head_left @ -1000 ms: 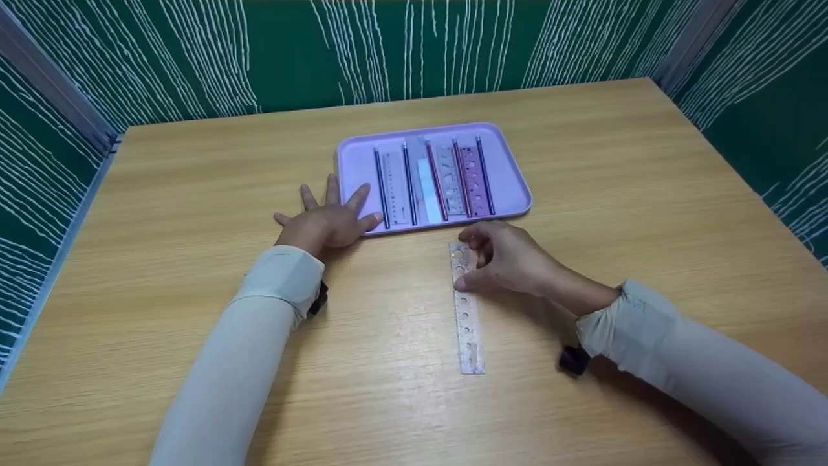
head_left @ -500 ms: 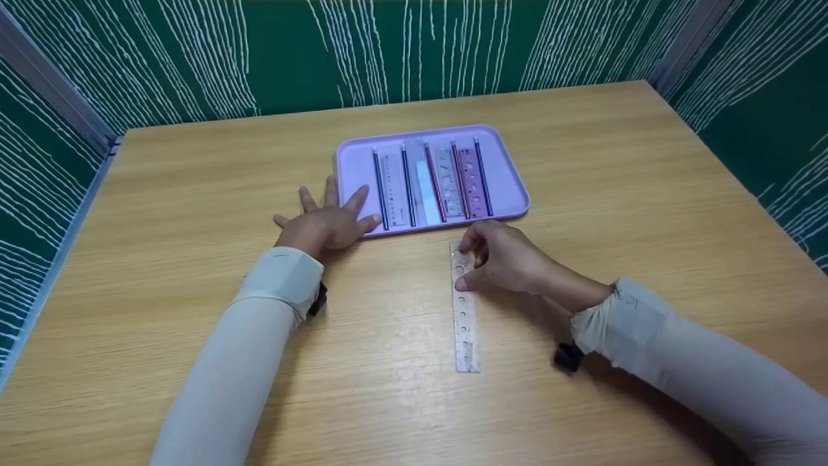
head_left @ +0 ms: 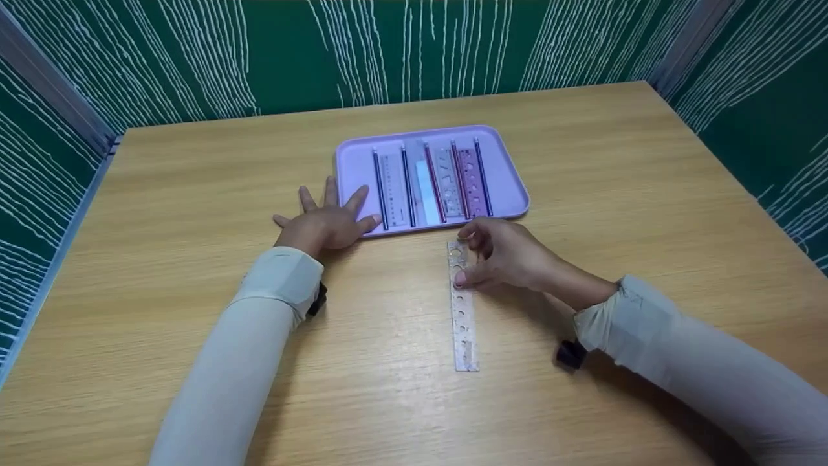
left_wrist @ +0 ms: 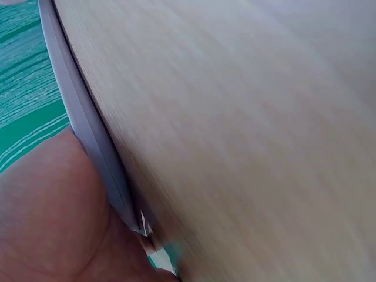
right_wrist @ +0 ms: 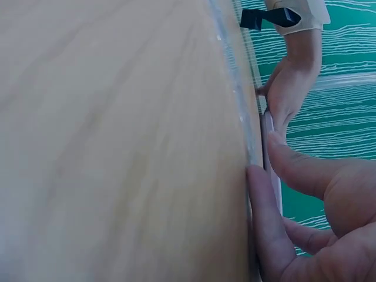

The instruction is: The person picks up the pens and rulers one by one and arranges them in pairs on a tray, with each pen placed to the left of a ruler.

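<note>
A clear ruler with a row of round holes (head_left: 463, 317) lies lengthwise on the table, just in front of a lilac tray (head_left: 513, 191). My right hand (head_left: 511, 255) holds this ruler near its far end, the thumb on its face and the other fingers curled. Seen edge-on in the right wrist view, the ruler (right_wrist: 238, 94) runs up from the fingertips. My left hand (head_left: 326, 223) rests with fingers spread at the tray's near left corner, its thumb over the rim. In the left wrist view the palm (left_wrist: 53, 205) sits against the tray's edge (left_wrist: 88, 120).
On the tray, several dark and red pencils (head_left: 380, 188) alternate with rulers: a pale one (head_left: 394, 191), one with a light blue strip (head_left: 427, 194), a clear stencil one (head_left: 447, 184) and a pink one (head_left: 475, 188). The wooden table (head_left: 194, 323) meets green walls (head_left: 291, 58) behind.
The ruler under my right hand has shifted slightly left, its near end most, and the right hand moved a little with it. My left hand and the tray keep their places.
</note>
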Motion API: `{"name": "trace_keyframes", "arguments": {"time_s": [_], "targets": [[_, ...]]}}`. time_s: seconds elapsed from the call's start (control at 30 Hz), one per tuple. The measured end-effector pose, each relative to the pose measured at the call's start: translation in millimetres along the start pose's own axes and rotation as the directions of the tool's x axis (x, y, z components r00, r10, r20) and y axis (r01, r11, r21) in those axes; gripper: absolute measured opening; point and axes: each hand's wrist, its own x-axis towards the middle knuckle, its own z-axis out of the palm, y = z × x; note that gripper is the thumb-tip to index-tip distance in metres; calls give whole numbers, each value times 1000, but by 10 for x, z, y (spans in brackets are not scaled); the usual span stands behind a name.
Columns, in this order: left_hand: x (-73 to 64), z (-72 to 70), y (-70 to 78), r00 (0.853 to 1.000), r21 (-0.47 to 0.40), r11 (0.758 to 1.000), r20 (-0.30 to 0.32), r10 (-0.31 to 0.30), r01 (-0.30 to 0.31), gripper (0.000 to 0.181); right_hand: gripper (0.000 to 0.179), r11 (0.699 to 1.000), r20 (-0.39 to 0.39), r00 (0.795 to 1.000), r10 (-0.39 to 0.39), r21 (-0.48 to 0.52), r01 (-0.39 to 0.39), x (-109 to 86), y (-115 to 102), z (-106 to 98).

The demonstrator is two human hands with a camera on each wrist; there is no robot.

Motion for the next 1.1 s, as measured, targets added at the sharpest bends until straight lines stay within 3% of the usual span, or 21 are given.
{"name": "trace_keyframes", "arguments": {"time_s": [0.4,0.73,1.1], "targets": [[-18,-1,-4,1000,4,1000,-8,3,-3,78,92,999,45,999,15,-53,-13,-15,-3,-14],[-8,-15,11,1000,-2,1000,11,3,-3,78,88,996,49,999,-10,-85,14,-7,29,-9],[6,7,3,1000,11,1000,-8,-2,2,79,79,991,26,998,-53,-122,55,9,32,2]]}}
